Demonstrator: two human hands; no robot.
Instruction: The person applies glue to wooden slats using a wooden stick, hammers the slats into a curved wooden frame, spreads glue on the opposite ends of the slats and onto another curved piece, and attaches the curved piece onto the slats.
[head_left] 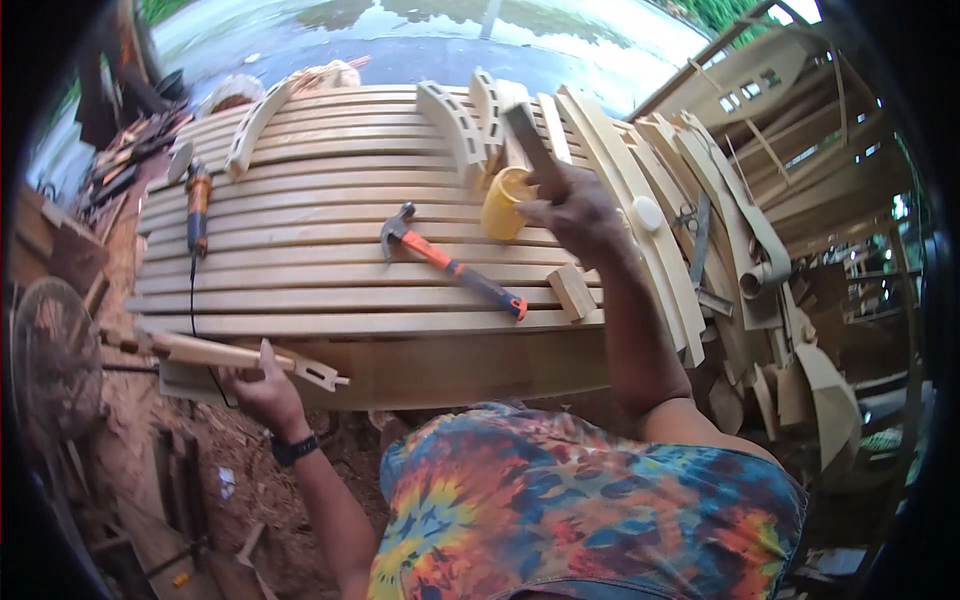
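My left hand (268, 398) is closed around a long pale wooden piece (312, 371) with a slot and a tongue at its end, at the table's near left edge. My right hand (585, 215) grips a flat, dark-brown wooden stick (534, 146), raised beside a yellow plastic cup (503, 207); how far the stick is from the cup I cannot tell. A claw hammer (450, 264) with an orange and black handle lies on the wooden slats (300, 272). Close by, to its right, is a small wooden block (571, 292).
An orange and black power tool (197, 208) with a cord lies at left. Curved slotted wooden pieces (455, 130) stand at the far side, with another (256, 128) farther left. Long boards (632, 200) carry a round white lid (647, 213) at right. A fan (55, 350) stands at far left.
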